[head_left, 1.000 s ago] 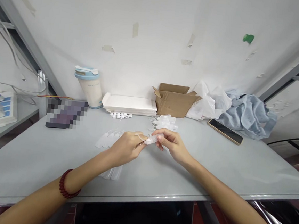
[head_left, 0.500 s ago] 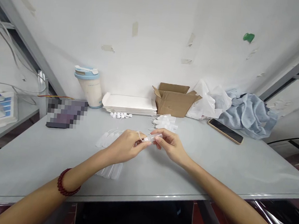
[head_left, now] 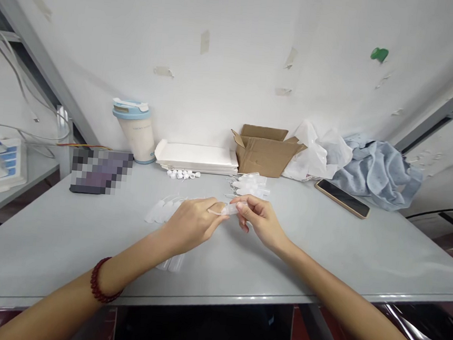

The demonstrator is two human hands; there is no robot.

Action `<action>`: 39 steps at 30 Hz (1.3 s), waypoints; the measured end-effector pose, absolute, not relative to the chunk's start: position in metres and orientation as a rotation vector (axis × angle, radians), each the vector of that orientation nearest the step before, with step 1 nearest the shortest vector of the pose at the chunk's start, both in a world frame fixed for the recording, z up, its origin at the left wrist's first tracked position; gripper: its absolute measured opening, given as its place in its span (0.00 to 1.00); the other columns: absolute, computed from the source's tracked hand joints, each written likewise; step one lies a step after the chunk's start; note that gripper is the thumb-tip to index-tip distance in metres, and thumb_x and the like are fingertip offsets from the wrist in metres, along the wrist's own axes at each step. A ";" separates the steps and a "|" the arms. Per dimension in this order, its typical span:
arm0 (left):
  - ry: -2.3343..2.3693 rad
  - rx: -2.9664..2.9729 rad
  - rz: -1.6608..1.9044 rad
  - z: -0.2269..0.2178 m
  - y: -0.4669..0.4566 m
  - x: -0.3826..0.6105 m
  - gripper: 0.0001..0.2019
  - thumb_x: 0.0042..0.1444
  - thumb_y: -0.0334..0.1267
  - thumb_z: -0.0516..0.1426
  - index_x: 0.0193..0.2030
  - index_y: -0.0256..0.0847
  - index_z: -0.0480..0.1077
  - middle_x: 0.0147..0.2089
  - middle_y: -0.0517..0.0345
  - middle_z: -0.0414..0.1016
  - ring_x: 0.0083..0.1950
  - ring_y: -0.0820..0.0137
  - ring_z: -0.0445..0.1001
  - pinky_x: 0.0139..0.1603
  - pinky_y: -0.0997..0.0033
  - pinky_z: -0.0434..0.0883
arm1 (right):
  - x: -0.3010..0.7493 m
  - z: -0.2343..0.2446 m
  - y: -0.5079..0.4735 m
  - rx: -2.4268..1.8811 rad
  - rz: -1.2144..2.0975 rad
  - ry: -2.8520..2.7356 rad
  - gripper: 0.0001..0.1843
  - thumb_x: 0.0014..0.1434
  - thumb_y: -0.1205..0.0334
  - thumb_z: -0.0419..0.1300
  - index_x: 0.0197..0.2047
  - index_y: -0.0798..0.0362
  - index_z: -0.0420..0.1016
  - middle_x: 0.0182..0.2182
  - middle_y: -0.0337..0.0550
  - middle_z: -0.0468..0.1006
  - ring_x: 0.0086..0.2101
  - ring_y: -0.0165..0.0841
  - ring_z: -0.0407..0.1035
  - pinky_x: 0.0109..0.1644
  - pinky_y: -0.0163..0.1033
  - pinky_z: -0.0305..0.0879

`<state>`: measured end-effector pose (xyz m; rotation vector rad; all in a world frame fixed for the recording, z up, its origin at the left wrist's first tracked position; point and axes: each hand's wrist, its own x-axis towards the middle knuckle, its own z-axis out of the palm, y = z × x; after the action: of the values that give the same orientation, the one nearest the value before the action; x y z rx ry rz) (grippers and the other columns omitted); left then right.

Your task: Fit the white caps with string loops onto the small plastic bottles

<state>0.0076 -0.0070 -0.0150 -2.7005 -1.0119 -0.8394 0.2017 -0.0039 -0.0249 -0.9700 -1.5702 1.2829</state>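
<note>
Between my hands is a small translucent plastic bottle [head_left: 232, 209] with a thin curved spout, held nearly level above the table. My right hand [head_left: 259, 220] pinches the bottle's body between thumb and fingers. At the spout end, my left hand [head_left: 194, 222] is closed, thumb and forefinger around the neck; its other fingers are hidden. Several similar bottles with thin spouts [head_left: 158, 210] lie beyond my left hand, and more clear bottles [head_left: 175, 263] lie under my left forearm, partly covered. A heap of translucent bottles [head_left: 251, 184] sits just past my right hand.
Small white caps [head_left: 182, 175] lie before a stack of white boxes [head_left: 198, 158]. Behind are a tumbler [head_left: 137, 136], an open cardboard box [head_left: 265, 157], a plastic bag [head_left: 311, 153] and blue cloth [head_left: 380, 175]. A phone [head_left: 342, 198] lies right, a pixelated dark item [head_left: 101, 173] left.
My left hand has turned over the bottle's neck, and the spout has swung lower, nearly level. My right hand keeps its pinch on the body, almost in place.
</note>
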 end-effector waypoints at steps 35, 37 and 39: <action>-0.732 -2.416 -0.514 -0.031 -0.011 0.014 0.12 0.60 0.26 0.49 0.26 0.36 0.65 0.21 0.58 0.66 0.19 0.68 0.66 0.19 0.68 0.62 | 0.194 -0.027 -0.007 -1.132 1.604 -1.231 0.23 0.48 0.43 0.65 0.28 0.55 0.68 0.10 0.27 0.61 0.08 0.23 0.54 0.10 0.30 0.52; -0.724 -2.415 -0.512 -0.032 -0.011 0.015 0.12 0.60 0.26 0.50 0.25 0.36 0.65 0.21 0.58 0.66 0.20 0.68 0.66 0.19 0.68 0.61 | 0.194 -0.028 -0.007 -1.143 1.617 -1.216 0.23 0.47 0.43 0.65 0.27 0.55 0.67 0.10 0.26 0.60 0.08 0.23 0.54 0.10 0.30 0.51; -0.726 -2.418 -0.513 -0.032 -0.012 0.015 0.12 0.60 0.27 0.50 0.26 0.36 0.66 0.21 0.58 0.66 0.20 0.68 0.66 0.20 0.68 0.61 | 0.194 -0.028 -0.007 -1.151 1.613 -1.212 0.23 0.47 0.43 0.65 0.27 0.55 0.67 0.10 0.26 0.60 0.08 0.23 0.53 0.09 0.30 0.50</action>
<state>0.0149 -0.0117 -0.0319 -2.4179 -0.7257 -0.5134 0.1938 -0.0067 -0.0279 -1.1515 -1.2116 1.6134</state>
